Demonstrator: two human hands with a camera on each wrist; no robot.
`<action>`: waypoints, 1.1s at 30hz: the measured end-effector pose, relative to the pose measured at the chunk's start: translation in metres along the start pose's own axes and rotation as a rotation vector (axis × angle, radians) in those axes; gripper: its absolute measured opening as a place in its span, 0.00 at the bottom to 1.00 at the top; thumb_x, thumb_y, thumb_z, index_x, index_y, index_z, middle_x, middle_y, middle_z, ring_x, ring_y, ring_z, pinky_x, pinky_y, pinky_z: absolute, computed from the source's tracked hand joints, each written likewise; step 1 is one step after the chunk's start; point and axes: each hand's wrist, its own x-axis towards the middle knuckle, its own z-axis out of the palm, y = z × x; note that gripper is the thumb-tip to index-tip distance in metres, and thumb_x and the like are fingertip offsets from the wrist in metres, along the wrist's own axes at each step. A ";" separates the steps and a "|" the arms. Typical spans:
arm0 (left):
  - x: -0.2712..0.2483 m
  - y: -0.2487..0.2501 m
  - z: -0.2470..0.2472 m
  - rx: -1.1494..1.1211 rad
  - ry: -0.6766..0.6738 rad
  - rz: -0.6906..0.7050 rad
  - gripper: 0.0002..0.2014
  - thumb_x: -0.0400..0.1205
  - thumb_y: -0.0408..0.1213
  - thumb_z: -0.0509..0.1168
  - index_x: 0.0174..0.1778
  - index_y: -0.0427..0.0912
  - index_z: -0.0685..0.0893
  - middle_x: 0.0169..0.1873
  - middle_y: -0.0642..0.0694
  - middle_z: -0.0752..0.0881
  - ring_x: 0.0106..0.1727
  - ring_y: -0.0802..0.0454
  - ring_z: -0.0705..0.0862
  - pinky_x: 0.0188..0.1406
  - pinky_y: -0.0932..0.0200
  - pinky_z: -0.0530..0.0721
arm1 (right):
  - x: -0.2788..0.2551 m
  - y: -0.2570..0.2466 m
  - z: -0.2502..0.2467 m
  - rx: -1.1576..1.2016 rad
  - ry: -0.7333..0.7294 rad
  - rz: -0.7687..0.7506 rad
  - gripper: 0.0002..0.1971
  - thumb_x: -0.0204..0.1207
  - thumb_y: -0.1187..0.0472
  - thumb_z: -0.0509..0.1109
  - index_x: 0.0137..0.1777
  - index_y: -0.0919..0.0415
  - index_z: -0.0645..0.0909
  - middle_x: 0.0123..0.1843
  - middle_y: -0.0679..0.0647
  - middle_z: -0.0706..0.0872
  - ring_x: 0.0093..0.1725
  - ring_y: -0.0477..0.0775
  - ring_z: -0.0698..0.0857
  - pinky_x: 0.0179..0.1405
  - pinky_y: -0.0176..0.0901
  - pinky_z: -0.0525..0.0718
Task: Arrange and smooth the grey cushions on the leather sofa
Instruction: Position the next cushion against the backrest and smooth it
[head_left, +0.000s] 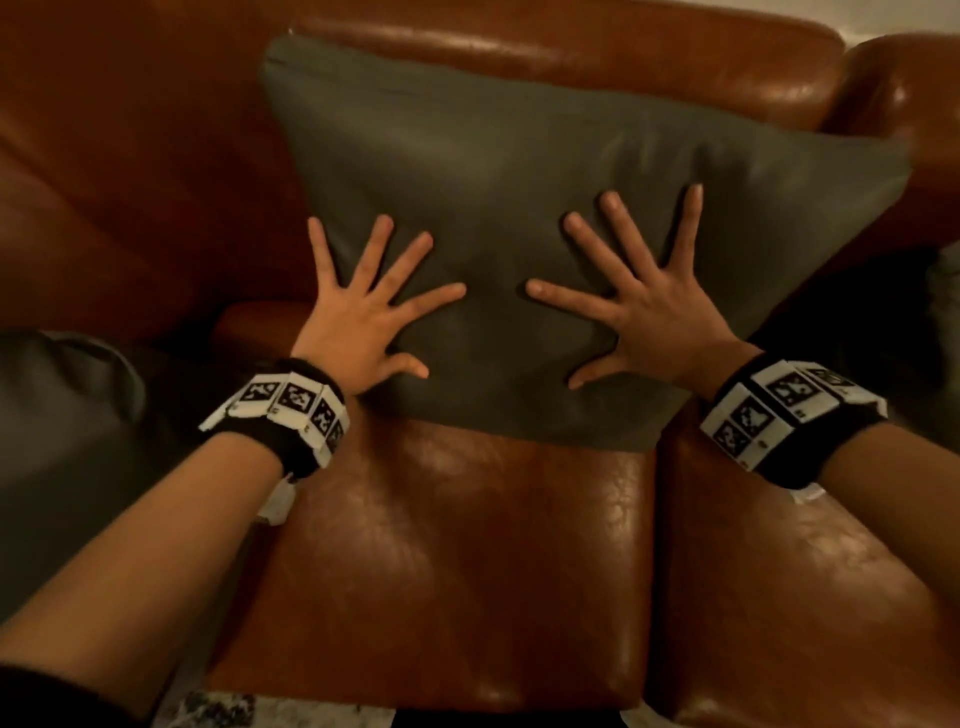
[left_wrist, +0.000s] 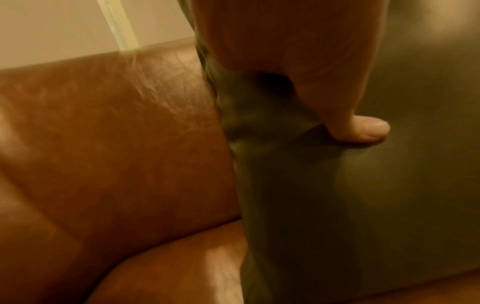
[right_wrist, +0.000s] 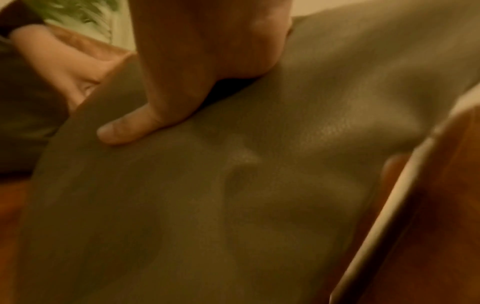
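A large grey cushion (head_left: 519, 171) leans against the backrest of the brown leather sofa (head_left: 457, 561), its lower edge on the seat. Both hands lie flat on its lower half with fingers spread wide. My left hand (head_left: 371, 306) presses near the cushion's left edge, my right hand (head_left: 641, 306) right of centre. In the left wrist view the left thumb (left_wrist: 363, 129) pushes into the grey cushion (left_wrist: 389, 195). The right wrist view shows the right thumb (right_wrist: 130, 127) denting the grey cushion (right_wrist: 233, 195).
A second grey cushion (head_left: 57, 415) lies on the seat at the left, under my left forearm. The sofa's armrest (head_left: 898, 98) rises at the far right. A dark gap sits between the cushion and that armrest. A patterned rug (head_left: 260, 709) shows below the seat's front edge.
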 end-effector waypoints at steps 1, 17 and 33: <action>0.000 0.003 0.001 0.005 0.002 -0.003 0.60 0.61 0.67 0.72 0.77 0.69 0.33 0.83 0.45 0.39 0.77 0.39 0.21 0.65 0.14 0.35 | -0.001 0.000 0.003 0.000 0.001 -0.003 0.57 0.54 0.20 0.64 0.81 0.34 0.42 0.85 0.56 0.35 0.83 0.68 0.41 0.64 0.88 0.40; 0.001 0.061 -0.029 -0.142 0.315 -0.038 0.36 0.83 0.66 0.47 0.83 0.58 0.39 0.83 0.49 0.36 0.83 0.48 0.31 0.69 0.19 0.37 | -0.023 -0.020 0.000 -0.066 0.011 0.001 0.56 0.57 0.24 0.66 0.81 0.35 0.40 0.85 0.55 0.38 0.82 0.62 0.34 0.66 0.86 0.36; 0.058 0.067 -0.026 -0.044 0.210 -0.170 0.34 0.84 0.64 0.43 0.83 0.54 0.45 0.82 0.45 0.49 0.81 0.41 0.46 0.67 0.18 0.43 | -0.008 0.005 0.011 -0.007 0.203 0.107 0.38 0.79 0.32 0.53 0.83 0.52 0.55 0.83 0.58 0.61 0.82 0.61 0.59 0.73 0.79 0.48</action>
